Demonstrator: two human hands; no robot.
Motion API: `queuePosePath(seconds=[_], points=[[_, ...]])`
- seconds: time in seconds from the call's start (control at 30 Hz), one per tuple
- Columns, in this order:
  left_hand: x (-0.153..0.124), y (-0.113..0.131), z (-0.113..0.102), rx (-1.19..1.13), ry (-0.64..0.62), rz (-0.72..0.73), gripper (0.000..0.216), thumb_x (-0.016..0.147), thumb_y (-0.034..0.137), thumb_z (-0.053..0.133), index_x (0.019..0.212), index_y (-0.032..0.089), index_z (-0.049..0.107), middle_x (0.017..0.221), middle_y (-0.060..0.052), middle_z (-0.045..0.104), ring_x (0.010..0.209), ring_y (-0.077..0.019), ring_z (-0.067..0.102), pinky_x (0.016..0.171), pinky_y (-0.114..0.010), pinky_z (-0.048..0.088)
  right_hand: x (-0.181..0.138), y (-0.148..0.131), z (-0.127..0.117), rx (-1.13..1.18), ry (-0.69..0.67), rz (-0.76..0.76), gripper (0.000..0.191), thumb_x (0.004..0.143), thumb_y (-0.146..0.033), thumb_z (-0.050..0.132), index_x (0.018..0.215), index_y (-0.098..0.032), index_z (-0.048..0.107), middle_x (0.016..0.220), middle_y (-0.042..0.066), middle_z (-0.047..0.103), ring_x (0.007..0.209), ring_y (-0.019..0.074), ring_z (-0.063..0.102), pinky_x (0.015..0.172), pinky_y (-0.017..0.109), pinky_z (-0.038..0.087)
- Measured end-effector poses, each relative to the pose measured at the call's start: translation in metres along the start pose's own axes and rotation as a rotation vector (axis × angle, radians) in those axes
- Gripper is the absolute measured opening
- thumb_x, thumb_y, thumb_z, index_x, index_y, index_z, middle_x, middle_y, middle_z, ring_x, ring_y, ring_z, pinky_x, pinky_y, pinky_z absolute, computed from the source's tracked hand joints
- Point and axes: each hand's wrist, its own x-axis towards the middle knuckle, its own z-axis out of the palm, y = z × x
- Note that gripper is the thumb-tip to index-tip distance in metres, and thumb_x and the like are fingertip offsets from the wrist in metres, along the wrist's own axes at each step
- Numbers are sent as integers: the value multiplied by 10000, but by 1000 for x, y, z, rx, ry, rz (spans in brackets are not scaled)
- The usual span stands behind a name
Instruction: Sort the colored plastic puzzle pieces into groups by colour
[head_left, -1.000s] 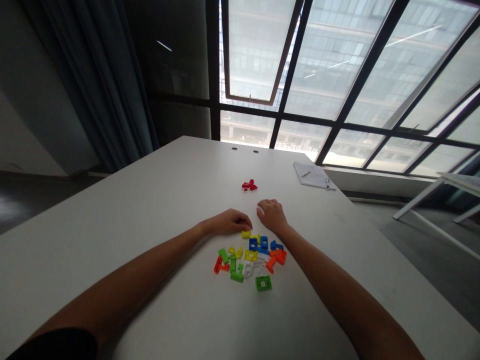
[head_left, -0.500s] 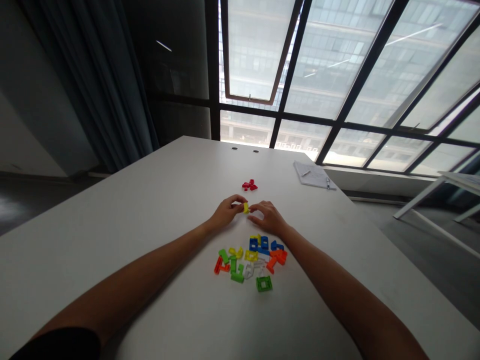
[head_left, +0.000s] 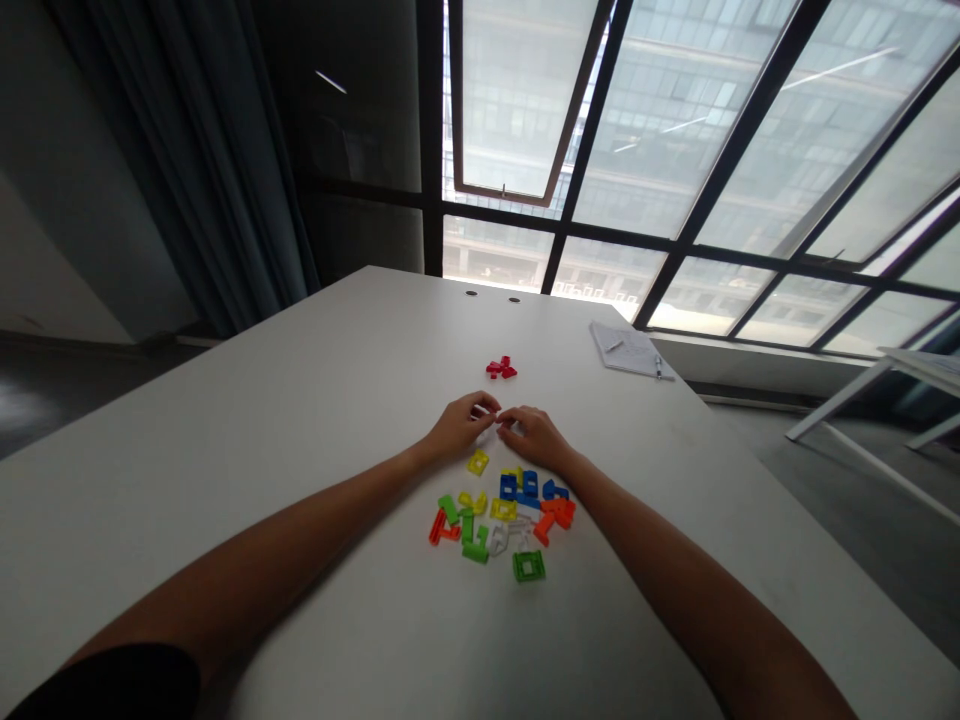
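My left hand (head_left: 457,422) and my right hand (head_left: 535,436) meet at the fingertips above the middle of the white table. Both have their fingers curled in and pinched; whatever may lie between them is hidden or too small to make out. Just below my left hand a yellow plastic block (head_left: 478,462) with a square hole lies on the table. Closer to me is a loose group of plastic building pieces, among them blue pieces (head_left: 508,487), orange pieces (head_left: 557,512), green pieces (head_left: 475,550), a clear piece (head_left: 499,540) and a square green frame (head_left: 529,567).
Beyond my hands sits a small cluster of red pieces (head_left: 501,369). A paper pad (head_left: 630,350) with pens rests at the table's right edge. Two dark round inserts (head_left: 472,293) are set in the far end, before the windows. Another white table (head_left: 919,365) stands at right.
The yellow block that was between my hands now lies on the table below my left hand. My fingertips have come together.
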Motion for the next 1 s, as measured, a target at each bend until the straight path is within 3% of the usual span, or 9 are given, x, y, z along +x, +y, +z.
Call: queuePosePath(seconds=[0.1, 0.2, 0.3, 0.37, 0.47, 0.6, 0.77, 1.0], points=[[1, 9, -19, 140, -262, 75, 381, 848, 526, 683, 1033, 195, 717, 1002, -56, 717, 826, -186, 644, 718, -277, 507, 0, 2, -1, 5, 6, 14, 103, 923, -207, 665, 989, -223, 743, 875, 24, 739, 803, 178, 655, 802, 309, 477], [2, 16, -35, 309, -547, 89, 490, 674, 551, 847, 1027, 225, 749, 938, -33, 706, 750, -174, 617, 661, -258, 477, 1, 3, 0, 11, 16, 28, 114, 915, -185, 661, 976, -221, 750, 865, 23, 739, 800, 175, 656, 805, 301, 481], [1, 17, -39, 375, -670, 91, 475, 636, 543, 879, 975, 231, 762, 855, -15, 689, 703, -164, 611, 639, -251, 467, 2, 4, 0, 9, 26, 49, 117, 903, -182, 666, 971, -218, 754, 862, 27, 741, 793, 175, 658, 811, 300, 492], [1, 14, -35, 337, -612, 111, 443, 687, 535, 848, 991, 225, 759, 914, -27, 691, 721, -160, 629, 658, -250, 485, 2, 4, 0, 24, 28, 55, 116, 903, -194, 661, 968, -220, 754, 870, 28, 747, 801, 176, 666, 816, 301, 496], [1, 5, -24, 223, -391, 115, 453, 757, 504, 799, 1097, 213, 724, 1045, -57, 690, 780, -164, 665, 694, -262, 523, 2, 4, -1, 104, 55, 71, 135, 927, -237, 627, 1000, -222, 740, 891, 25, 761, 810, 176, 685, 802, 295, 506], [0, -2, -6, 40, -130, 61, 439, 772, 448, 794, 1097, 194, 643, 951, -52, 713, 809, -189, 695, 715, -287, 542, 0, 2, -6, 239, 123, 69, 200, 931, -275, 596, 1099, -217, 687, 907, 22, 766, 840, 182, 704, 829, 315, 535], [-3, -4, 4, -109, -38, 51, 407, 796, 426, 770, 1060, 201, 556, 1056, -55, 700, 759, -159, 699, 656, -250, 512, -3, -6, -9, 228, 94, -9, 321, 884, -341, 673, 1178, -223, 620, 971, 39, 752, 874, 202, 714, 865, 357, 553], [-1, -11, 1, -162, -28, -18, 391, 779, 433, 792, 1031, 195, 611, 1012, -49, 723, 883, -218, 728, 768, -299, 535, -5, -6, -5, 80, 128, -71, 325, 906, -336, 683, 1206, -222, 633, 1013, 54, 732, 848, 190, 690, 850, 339, 541]])
